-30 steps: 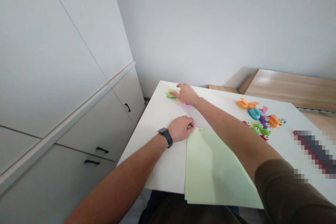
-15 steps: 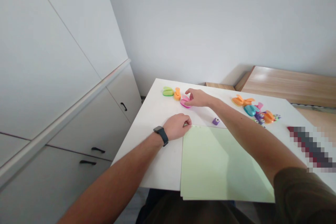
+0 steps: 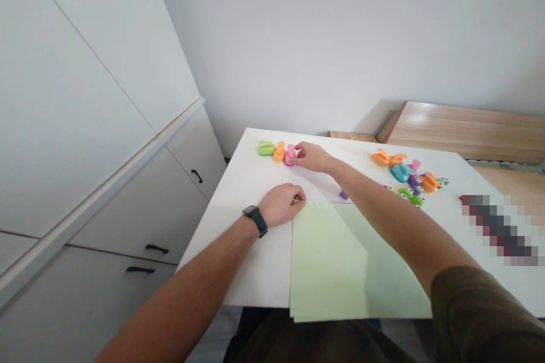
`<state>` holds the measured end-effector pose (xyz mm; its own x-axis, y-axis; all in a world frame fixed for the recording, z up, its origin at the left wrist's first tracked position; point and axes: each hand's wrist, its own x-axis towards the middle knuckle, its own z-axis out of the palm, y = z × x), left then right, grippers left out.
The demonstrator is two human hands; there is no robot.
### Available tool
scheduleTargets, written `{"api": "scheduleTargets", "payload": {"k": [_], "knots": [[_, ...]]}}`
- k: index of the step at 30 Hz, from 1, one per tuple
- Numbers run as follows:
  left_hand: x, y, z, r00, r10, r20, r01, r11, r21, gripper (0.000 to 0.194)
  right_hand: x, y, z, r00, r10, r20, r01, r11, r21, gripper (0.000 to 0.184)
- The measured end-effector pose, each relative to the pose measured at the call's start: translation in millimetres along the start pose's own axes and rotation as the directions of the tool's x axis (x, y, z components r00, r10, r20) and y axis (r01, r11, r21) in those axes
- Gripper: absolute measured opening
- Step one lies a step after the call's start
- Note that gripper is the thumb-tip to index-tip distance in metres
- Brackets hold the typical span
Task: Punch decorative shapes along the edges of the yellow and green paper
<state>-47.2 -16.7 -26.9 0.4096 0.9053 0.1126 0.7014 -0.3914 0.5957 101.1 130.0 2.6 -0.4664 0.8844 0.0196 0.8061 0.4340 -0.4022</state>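
Observation:
My right hand (image 3: 313, 157) is closed around the edge of a pink paper punch (image 3: 290, 156) on the far part of the table. Just left of it in a row stand an orange paper punch (image 3: 279, 152) and a green one (image 3: 266, 148). My left hand (image 3: 283, 204), with a dark watch on its wrist, rests on the table with curled fingers pinching the far left corner of the light green paper sheets (image 3: 327, 261). A small purple punch (image 3: 344, 194) lies by the paper's far edge, partly behind my right forearm.
More paper punches (image 3: 400, 172) in orange, blue, pink, purple and green are grouped at the right of the white table (image 3: 255, 272). Further right lies a blurred-out dark item (image 3: 498, 227). White cabinets (image 3: 179, 198) stand along the left; wooden furniture (image 3: 460, 130) is behind at right.
My right hand came back from the green and orange punches to the pink one, then turned it and slid it left beside the orange one. My left hand stays at the paper's corner.

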Motion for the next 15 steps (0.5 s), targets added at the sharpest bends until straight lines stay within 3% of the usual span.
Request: {"api": "scheduleTargets", "payload": {"k": [4, 8, 11, 15], "knots": [[-1, -1, 0.8, 1.000, -0.008, -0.001, 0.008, 1.000, 0.000, 0.013, -7, 33, -31, 0.993, 0.042, -0.110, -0.052, 0.995, -0.087, 0.053], [-1, -3, 2.1, 1.000, -0.002, -0.007, 0.002, 1.000, 0.006, 0.013, -15, 101, -80, 0.954, 0.174, -0.243, -0.237, 0.936, -0.260, 0.055], [0, -3, 2.6, 1.000, 0.003, -0.005, -0.003, 1.000, 0.002, 0.013, -28, 157, -115, 0.883, 0.403, -0.239, -0.464, 0.822, -0.329, 0.063], [2, -2, 2.4, 1.000, 0.000, 0.003, 0.000, 1.000, 0.008, 0.014, -55, 207, -139, 0.796, 0.572, -0.198, -0.602, 0.716, -0.354, 0.076]]}}
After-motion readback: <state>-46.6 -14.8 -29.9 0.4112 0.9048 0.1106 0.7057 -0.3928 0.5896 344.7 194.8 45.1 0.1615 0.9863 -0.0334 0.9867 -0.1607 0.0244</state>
